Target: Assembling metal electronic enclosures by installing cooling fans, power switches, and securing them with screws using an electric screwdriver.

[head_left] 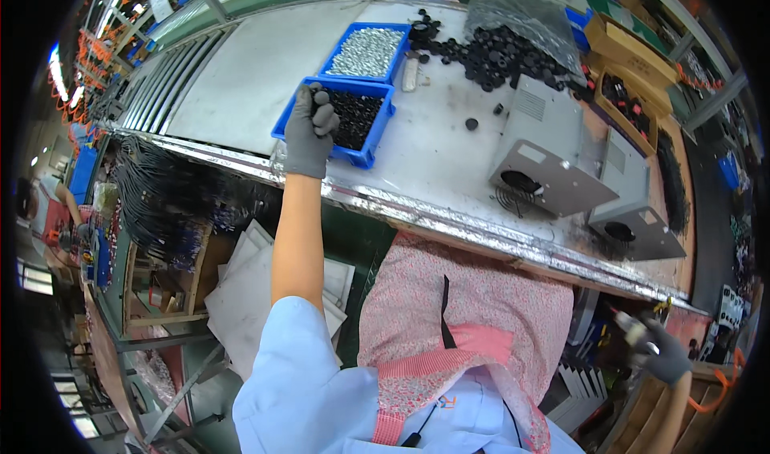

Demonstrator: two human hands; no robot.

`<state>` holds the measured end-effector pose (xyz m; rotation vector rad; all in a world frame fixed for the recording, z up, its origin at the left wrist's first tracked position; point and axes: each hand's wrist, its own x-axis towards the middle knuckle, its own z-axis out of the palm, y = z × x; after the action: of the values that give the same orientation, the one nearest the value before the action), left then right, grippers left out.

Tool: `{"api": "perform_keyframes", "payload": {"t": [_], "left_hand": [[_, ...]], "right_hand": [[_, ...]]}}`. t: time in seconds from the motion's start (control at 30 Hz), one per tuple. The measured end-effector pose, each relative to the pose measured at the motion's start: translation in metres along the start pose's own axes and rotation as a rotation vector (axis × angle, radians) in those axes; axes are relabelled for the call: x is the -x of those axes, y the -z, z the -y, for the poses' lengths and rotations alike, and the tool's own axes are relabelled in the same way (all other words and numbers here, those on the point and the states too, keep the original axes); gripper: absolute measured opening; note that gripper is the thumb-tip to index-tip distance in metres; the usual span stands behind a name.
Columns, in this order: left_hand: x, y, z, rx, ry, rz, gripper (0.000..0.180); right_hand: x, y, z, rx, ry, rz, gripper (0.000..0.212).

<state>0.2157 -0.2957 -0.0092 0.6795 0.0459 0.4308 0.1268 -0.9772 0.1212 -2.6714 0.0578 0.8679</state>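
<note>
My left hand [311, 127], in a grey glove, is over the left side of a blue bin [370, 151] of small black screw-like parts [353, 117]. Its fingers are curled in, and I cannot make out anything between them. Right behind stands a second blue bin [353, 29] heaped with small silvery metal parts [367, 51]. Far to the lower right, past the table edge, my gloved right hand [666, 359] is closed round a power screwdriver [630, 326], pale-bodied with a thin tip and smeared by motion.
Two grey metal housings [553, 153] with round openings stand on the right of the white table [433, 145]. Behind them lie loose black round parts [513, 57], a clear plastic bag [521, 13] and a cardboard box [630, 105]. Black cables [160, 185] hang at left; an orange coiled hose [726, 386] hangs at right.
</note>
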Motion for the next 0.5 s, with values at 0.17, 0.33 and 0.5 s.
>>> {"api": "perform_keyframes", "payload": {"t": [0.17,0.33,0.5], "left_hand": [[0.051,-0.055,0.046,0.197,0.351,0.053,0.022],[0.119,-0.082,0.123,0.251,0.705,0.028,0.02],[0.143,-0.102,0.151,0.189,0.729,0.117,0.023]], "right_hand": [[-0.023,-0.089,0.08,-0.311,0.356,0.121,0.071],[-0.046,-0.136,0.157,-0.701,0.537,0.159,0.072],[-0.047,-0.165,0.175,-0.951,0.528,0.06,0.071]]}}
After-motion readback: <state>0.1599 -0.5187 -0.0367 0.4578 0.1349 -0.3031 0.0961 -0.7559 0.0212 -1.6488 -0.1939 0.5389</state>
